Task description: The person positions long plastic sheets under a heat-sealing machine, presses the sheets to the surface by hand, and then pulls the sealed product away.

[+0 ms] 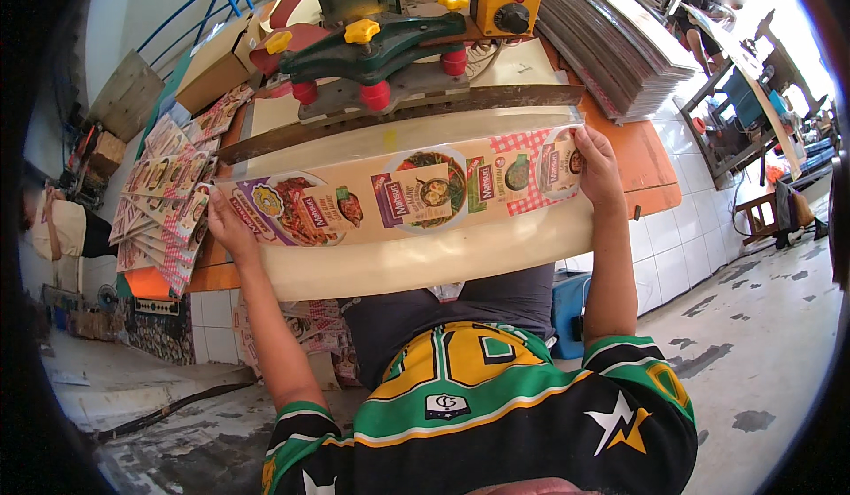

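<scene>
Between my hands is a long printed strip [403, 196] with pictures of food dishes and a red checked pattern, seemingly under clear plastic film. My left hand [232, 224] closes on its left end, and my right hand [598, 169] pinches the right end. The strip lies stretched over a cream-coloured work surface [425, 266], just in front of a long metal bar [522, 96]. Behind the bar stands a machine head with a dark green cast frame [381, 57], yellow knobs [362, 31] and red round posts [375, 96].
Printed strips [164, 196] are piled loosely at the left table end, near a cardboard box [217, 63]. A tall stack of flat sheets [611, 39] stands back right, beside a yellow control box [506, 5]. People are at far left and far right. A blue bin [571, 316] sits below.
</scene>
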The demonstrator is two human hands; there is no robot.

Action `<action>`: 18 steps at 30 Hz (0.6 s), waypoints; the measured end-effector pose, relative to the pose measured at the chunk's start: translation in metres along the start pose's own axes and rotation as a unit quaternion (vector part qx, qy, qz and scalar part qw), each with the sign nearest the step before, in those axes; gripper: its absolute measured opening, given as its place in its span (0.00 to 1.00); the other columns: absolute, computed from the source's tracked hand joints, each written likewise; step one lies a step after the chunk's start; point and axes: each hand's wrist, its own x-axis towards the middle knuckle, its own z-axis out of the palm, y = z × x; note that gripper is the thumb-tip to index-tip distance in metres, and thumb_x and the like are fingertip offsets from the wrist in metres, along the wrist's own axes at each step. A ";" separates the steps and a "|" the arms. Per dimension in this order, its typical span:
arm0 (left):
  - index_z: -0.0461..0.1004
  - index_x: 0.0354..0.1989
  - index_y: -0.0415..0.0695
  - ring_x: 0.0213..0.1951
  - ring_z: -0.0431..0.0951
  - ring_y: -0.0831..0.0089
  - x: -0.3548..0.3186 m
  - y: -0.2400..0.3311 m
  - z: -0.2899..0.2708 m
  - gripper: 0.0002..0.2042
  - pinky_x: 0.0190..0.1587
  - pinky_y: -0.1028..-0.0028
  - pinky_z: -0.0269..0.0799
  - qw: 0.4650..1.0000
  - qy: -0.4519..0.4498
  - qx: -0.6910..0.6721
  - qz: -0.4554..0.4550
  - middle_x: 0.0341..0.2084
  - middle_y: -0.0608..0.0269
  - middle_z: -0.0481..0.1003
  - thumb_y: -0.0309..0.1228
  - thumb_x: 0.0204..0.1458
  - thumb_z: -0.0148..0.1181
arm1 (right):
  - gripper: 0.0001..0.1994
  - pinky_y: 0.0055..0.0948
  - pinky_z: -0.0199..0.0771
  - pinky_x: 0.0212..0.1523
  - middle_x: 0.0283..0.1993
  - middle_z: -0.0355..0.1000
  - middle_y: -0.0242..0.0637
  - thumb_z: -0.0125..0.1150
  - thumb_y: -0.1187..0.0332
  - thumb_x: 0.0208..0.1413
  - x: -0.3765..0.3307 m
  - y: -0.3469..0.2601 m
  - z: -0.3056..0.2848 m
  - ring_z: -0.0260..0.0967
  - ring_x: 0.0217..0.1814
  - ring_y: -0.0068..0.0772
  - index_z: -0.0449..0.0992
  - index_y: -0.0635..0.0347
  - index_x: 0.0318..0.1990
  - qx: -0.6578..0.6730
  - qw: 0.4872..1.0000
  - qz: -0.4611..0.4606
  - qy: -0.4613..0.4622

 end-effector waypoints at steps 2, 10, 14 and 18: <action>0.75 0.46 0.36 0.37 0.76 0.81 -0.001 0.003 0.004 0.20 0.42 0.77 0.74 0.999 -0.017 -0.025 -0.019 0.37 0.65 0.77 0.43 0.74 0.47 | 0.17 0.22 0.79 0.47 0.47 0.81 0.35 0.52 0.60 0.74 0.000 -0.001 0.000 0.79 0.45 0.20 0.77 0.67 0.52 0.004 1.000 0.003 0.008; 0.75 0.46 0.35 0.39 0.75 0.81 0.001 -0.012 -0.016 0.19 0.43 0.77 0.74 0.999 0.008 0.031 0.015 0.37 0.66 0.77 0.41 0.74 0.47 | 0.18 0.24 0.80 0.46 0.45 0.81 0.36 0.53 0.59 0.74 -0.007 -0.005 0.003 0.79 0.44 0.21 0.79 0.67 0.51 0.001 1.000 -0.013 0.014; 0.74 0.46 0.35 0.38 0.74 0.80 -0.004 -0.006 -0.005 0.19 0.44 0.76 0.73 0.996 0.022 0.076 0.052 0.36 0.66 0.77 0.41 0.74 0.47 | 0.18 0.25 0.80 0.46 0.45 0.81 0.36 0.54 0.58 0.73 -0.008 -0.004 0.003 0.79 0.43 0.21 0.79 0.68 0.51 0.006 0.999 -0.011 0.037; 0.74 0.44 0.35 0.36 0.73 0.77 -0.010 0.002 -0.003 0.20 0.43 0.73 0.72 0.986 0.036 0.144 0.077 0.33 0.64 0.77 0.42 0.74 0.46 | 0.18 0.25 0.79 0.47 0.46 0.81 0.36 0.54 0.58 0.73 -0.009 -0.002 0.005 0.78 0.44 0.21 0.78 0.68 0.51 0.005 0.999 0.000 0.050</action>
